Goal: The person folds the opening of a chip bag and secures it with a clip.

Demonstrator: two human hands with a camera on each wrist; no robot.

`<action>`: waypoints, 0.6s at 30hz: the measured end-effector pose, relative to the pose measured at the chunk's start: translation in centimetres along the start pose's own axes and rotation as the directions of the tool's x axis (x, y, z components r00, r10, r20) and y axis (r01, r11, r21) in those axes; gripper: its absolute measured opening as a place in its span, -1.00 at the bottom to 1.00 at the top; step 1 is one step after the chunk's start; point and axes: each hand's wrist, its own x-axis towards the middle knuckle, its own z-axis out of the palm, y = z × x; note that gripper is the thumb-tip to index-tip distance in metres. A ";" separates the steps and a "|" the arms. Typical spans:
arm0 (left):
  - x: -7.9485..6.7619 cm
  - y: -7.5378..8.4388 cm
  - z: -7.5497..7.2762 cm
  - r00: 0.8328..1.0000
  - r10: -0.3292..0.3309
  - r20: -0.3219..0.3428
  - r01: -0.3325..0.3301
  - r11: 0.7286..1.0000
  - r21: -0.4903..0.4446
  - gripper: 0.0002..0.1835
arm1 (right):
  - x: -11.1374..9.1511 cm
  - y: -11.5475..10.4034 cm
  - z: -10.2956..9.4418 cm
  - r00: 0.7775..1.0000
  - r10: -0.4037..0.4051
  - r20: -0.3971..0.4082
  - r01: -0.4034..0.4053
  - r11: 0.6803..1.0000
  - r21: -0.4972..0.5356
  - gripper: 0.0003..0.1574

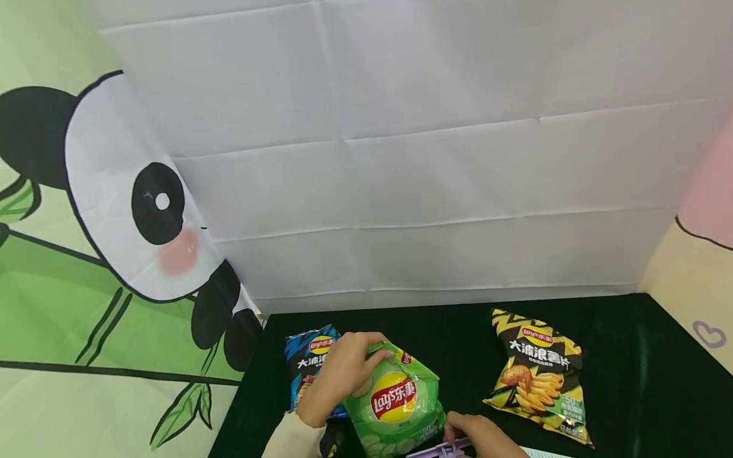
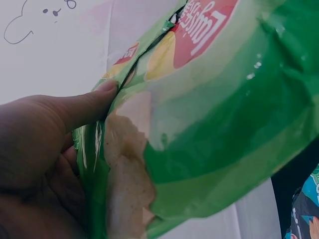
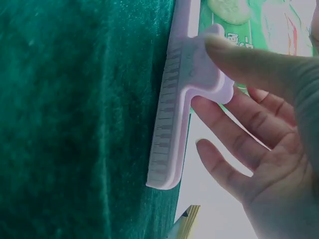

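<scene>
A green Lay's chip bag stands tilted at the front middle of the dark table. My left hand grips its upper left part; in the left wrist view the thumb presses the bag's edge beside a dark crease. Low in the head view, my right hand holds a light purple bag clip near the bag's lower right corner. The right wrist view shows the long clip with its handle pinched between thumb and fingers, the green bag behind it.
A blue and black chip bag lies behind my left hand, partly covered. On the right of the table lies a yellow and black chip bag. A white wall cloth hangs behind the table's back edge.
</scene>
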 end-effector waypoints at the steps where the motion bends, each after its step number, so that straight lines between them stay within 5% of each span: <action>1: -0.1 0.0 0.0 1.000 0.000 0.002 0.000 1.000 -0.006 -0.83 | 0.1 0.3 0.1 1.000 0.006 0.004 -0.006 1.000 0.008 -0.72; 10: -0.2 -0.1 -0.3 1.000 0.017 0.026 -0.016 0.998 -0.068 -0.85 | 0.7 3.3 0.5 0.999 -0.020 0.045 0.021 1.000 -0.015 -0.67; 18: -0.3 -0.4 -0.3 1.000 -0.011 0.013 0.012 0.993 -0.114 -0.89 | 0.5 5.4 0.5 0.988 -0.152 0.012 0.151 0.964 -0.221 -0.63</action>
